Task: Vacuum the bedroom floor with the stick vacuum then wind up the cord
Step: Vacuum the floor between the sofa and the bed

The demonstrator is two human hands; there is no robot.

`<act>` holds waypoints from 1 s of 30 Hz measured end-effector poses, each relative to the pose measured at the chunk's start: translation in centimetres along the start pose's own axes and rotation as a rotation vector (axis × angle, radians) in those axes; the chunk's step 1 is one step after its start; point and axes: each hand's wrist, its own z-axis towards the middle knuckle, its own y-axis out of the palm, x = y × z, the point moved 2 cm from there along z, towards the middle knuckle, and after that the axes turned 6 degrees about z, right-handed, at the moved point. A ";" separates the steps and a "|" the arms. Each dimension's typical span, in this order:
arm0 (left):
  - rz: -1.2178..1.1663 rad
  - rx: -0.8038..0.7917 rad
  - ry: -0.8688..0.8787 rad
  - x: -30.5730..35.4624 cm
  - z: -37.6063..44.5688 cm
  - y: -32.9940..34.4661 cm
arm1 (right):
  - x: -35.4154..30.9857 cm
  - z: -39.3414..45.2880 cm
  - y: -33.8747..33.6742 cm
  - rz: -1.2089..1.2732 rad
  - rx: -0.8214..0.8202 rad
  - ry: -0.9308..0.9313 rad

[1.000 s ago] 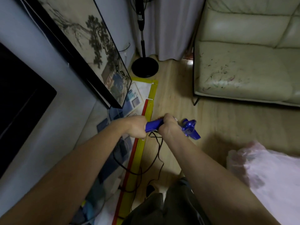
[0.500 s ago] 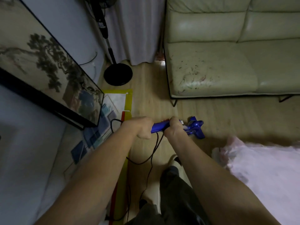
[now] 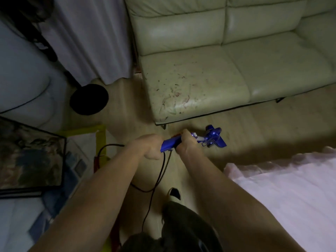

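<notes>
1. Gripping the blue handle of the stick vacuum (image 3: 170, 144), both hands sit close together in the middle of the head view, above the pale wooden floor (image 3: 241, 124).
2. The left hand (image 3: 148, 147) has its fingers curled round the rear end of the handle.
3. The right hand (image 3: 187, 144) is wrapped round the handle just ahead of the left, nearer the vacuum's head.
4. The blue vacuum head (image 3: 213, 137) lies on the floor just in front of the sofa (image 3: 209, 73), near its left front corner.
5. A dark cord (image 3: 160, 177) hangs from under the handle, loops down between the forearms and trails toward the bottom of the view; another stretch runs left over a mat with a yellow border (image 3: 101, 132).
6. A framed picture (image 3: 31, 155) leans at the left, a round black stand base (image 3: 89, 99) sits by the white curtain (image 3: 94, 42), and pink bedding (image 3: 291, 188) fills the lower right.
</notes>
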 end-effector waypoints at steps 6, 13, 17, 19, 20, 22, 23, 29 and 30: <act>0.046 0.033 0.089 5.7 4.4 -3.7 | -7.5 1.6 -1.5 0.127 -0.003 -0.069; 0.018 -0.046 0.096 8.0 4.8 -3.2 | -8.5 0.8 -3.7 0.148 -0.044 -0.037; -0.008 -0.038 0.102 6.8 2.7 -3.1 | -7.2 -1.1 -3.3 0.189 -0.113 -0.010; -0.058 -0.031 0.087 5.2 1.1 -2.5 | -5.5 -2.3 -2.6 0.180 -0.143 0.008; -0.090 -0.034 0.075 4.3 0.3 -2.1 | -4.4 -2.8 -2.2 0.167 -0.162 0.014; -0.135 -0.053 0.044 2.0 -1.7 -1.3 | -1.7 -4.0 -1.1 0.143 -0.209 0.037; -0.142 -0.069 0.028 0.5 -3.1 -0.9 | 0.1 -4.8 -0.6 0.118 -0.231 0.051; -0.102 -0.279 0.032 -6.1 -9.6 0.0 | 8.1 -8.9 1.5 -0.045 -0.267 0.074; -0.185 -0.365 0.036 -7.0 -10.4 0.3 | 9.2 -9.5 1.4 -0.091 -0.271 0.071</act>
